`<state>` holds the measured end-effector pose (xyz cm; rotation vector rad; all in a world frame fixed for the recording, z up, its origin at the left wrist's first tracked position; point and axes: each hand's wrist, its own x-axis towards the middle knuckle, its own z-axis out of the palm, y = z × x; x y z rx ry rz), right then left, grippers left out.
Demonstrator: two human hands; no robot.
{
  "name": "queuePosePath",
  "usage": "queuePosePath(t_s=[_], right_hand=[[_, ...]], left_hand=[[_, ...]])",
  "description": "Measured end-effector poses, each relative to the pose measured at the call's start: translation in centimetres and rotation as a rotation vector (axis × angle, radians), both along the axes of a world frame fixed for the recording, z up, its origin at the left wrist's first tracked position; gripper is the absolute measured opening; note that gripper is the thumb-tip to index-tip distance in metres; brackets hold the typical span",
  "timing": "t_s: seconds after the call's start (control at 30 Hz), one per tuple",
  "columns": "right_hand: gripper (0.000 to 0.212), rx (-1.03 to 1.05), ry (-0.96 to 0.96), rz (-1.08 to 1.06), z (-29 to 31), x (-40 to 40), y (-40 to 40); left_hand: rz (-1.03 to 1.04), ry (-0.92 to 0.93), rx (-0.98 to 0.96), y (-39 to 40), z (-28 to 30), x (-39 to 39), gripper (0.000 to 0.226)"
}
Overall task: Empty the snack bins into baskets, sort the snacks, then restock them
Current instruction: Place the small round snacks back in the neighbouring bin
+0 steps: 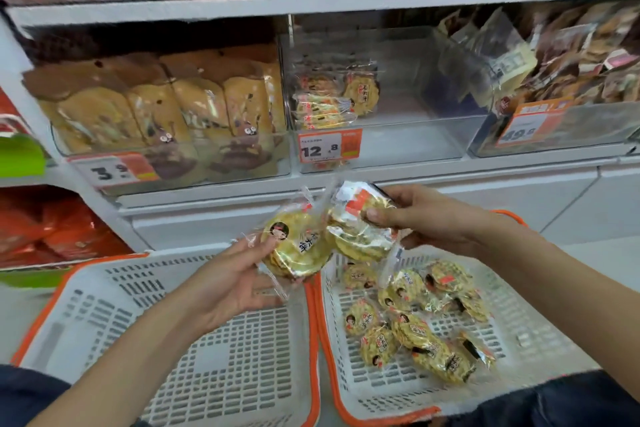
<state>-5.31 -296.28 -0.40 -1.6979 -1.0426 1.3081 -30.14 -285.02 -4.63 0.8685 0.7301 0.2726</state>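
Left hand, right hand: forearms bare, no sleeves visible. Dark blue trousers at frame bottom, possibly denim.

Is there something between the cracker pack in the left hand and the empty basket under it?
Nothing visible. The left hand holds the cracker pack directly above the left basket, whose inside shows only bare grid.

Bright, even light with soft shadows; wide-angle bending and smeared blur blot the shelves toward the edges.

Left basket bare — right cluttered.
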Motion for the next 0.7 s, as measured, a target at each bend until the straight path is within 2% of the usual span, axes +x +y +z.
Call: queuePosePath(t_s=[0.1,0.2,0.3,0.37,0.43,0.5,0.53,0.6,0.7], right_hand=[[0.041,0.023,0.077,-0.024,-0.5,-0.9,-0.1],[0.023,0.193,-0.043,-0.161,-1.0,-1.0,-0.8],[0.021,0.597,-0.404,-0.165,-1.4,-2.6,-1.5],[0.028,0.826,-0.682,-0.115,-2.2,-4.0,-1.5],[0.028,0.882,-0.900,0.011,-3.2,-4.6,-1.6],[0.033,0.846,-1.012,0.136,-4.6,-4.5,-2.1],[0.038,0.819,-1.016,0.170,-5.1,-4.4,-2.4],[0.047,0.773,-0.952,0.186,-5.4,-4.5,-2.8],[0.044,0.705,-0.755,0.138,-4.6,-4.9,-3.1]], left_hand=[[-0.025,-0.015,0.001,-0.5,-0.4,-0.2,0.041],[-0.041,-0.065,-0.030,-0.7,-0.5,-0.1,0.046],[-0.053,-0.136,-0.094,-0.7,-0.9,0.1,0.068],[-0.058,-0.175,-0.134,-0.9,-1.1,0.4,0.066],[-0.069,-0.191,-0.133,-1.5,-1.0,1.0,0.059],[-0.066,-0.244,-0.141,-1.9,-0.6,1.4,0.072],[-0.072,-0.283,-0.150,-2.0,-0.5,1.4,0.077],[-0.093,-0.356,-0.180,-2.1,-0.1,1.4,0.075],[-0.115,-0.382,-0.221,-1.9,-0.1,1.3,0.078]])
